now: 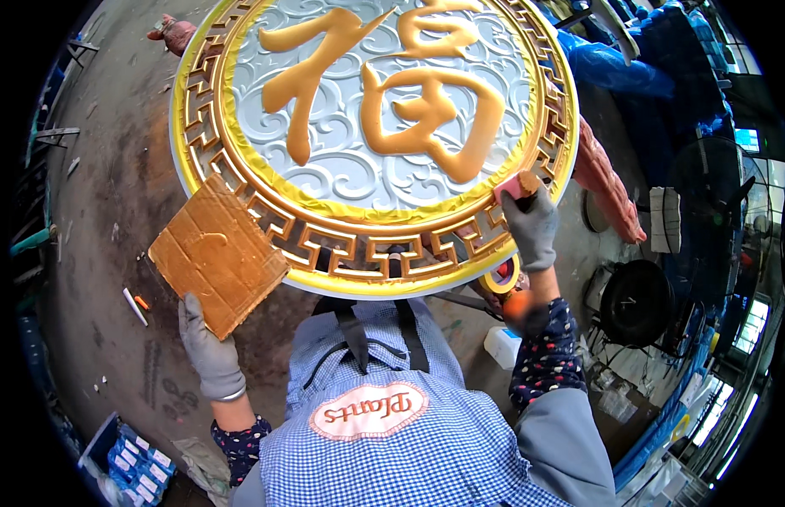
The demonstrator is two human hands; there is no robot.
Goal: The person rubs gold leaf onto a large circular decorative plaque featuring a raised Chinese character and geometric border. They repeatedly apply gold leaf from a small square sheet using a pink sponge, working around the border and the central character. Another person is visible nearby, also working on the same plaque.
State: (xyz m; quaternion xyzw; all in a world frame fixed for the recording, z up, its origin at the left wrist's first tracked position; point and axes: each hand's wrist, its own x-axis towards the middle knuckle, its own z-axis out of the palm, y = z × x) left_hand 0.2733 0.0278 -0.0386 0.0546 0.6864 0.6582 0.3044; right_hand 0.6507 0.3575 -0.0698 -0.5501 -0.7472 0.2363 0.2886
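Observation:
A big round panel (325,190) stands before me, with a raised gold character on a pale grey scrollwork ground and a gold fretwork border. Yellow tape (325,205) runs inside that border, and more yellow lines its outer rim. In a grey glove, my left hand (208,346) grips the lower corner of a square piece of cardboard (215,253) smeared with gold-brown paint. The cardboard overlaps the panel's lower left edge. My right hand (532,228), also gloved in grey, is closed on a pink sponge (512,188) with a gold-brown end, at the border's lower right.
A yellow roll of tape (504,276) sits under the panel's lower right. Farther right are a round black pan-like thing (636,302), a white container (502,346) and a pink wrapped bundle (608,182). Blue packets (139,465) fill a box at lower left.

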